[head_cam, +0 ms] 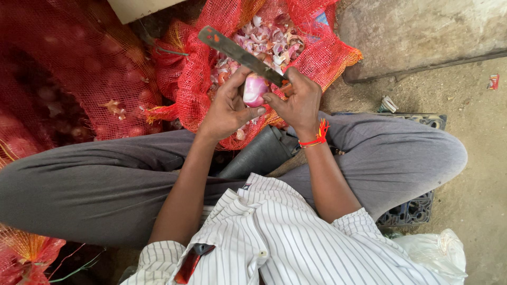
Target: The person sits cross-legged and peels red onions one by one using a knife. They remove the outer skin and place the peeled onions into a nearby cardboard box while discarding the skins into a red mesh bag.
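Observation:
My left hand (228,108) cups a pinkish peeled onion (254,88) between thumb and fingers. Gripping the handle end of a long flat dark metal knife (240,54), my right hand (300,100) has a thumb resting on the onion. The blade runs up and to the left above the onion. Both hands hover over an open red mesh sack (190,89) that holds a heap of pink and white onion peels (266,39). A red thread band sits on my right wrist.
A large red mesh sack of onions (79,74) fills the left side. More red mesh (24,256) lies at the lower left. My grey-trousered legs (401,158) spread wide over a dark plastic crate (417,211). A concrete slab (422,31) sits upper right; a white bag (438,253) lower right.

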